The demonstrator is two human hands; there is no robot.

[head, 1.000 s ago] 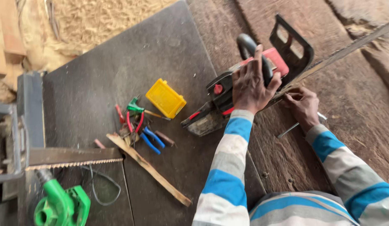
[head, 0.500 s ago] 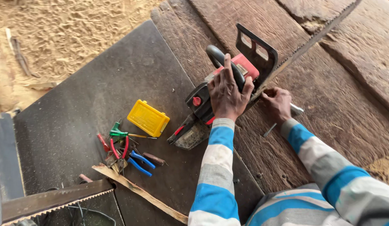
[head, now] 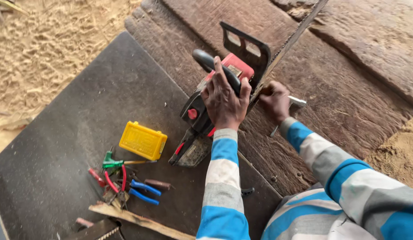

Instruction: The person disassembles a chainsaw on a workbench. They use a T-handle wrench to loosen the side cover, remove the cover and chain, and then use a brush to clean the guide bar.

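With the left hand (head: 224, 100) clenched over the top handle of the chainsaw (head: 215, 111) lying on the wooden planks (head: 348, 75) and the right hand (head: 275, 100) gripping a metal wrench (head: 295, 103) beside the bar, a slipping wrench could throw knuckles against the chain.

The person wore a long-sleeved top w/ broad horizontal stripes: bright blue, white and pale grey, repeating down both arms. The same bands ran across the chest at the bottom edge of the view. Sleeves reached approx. to the wrists, ending in grey cuffs (knit looked soft, slightly creased at the elbows). The left hand (head: 223, 101) and right hand (head: 275, 100) were bare; no gloves, watch or rings showed.
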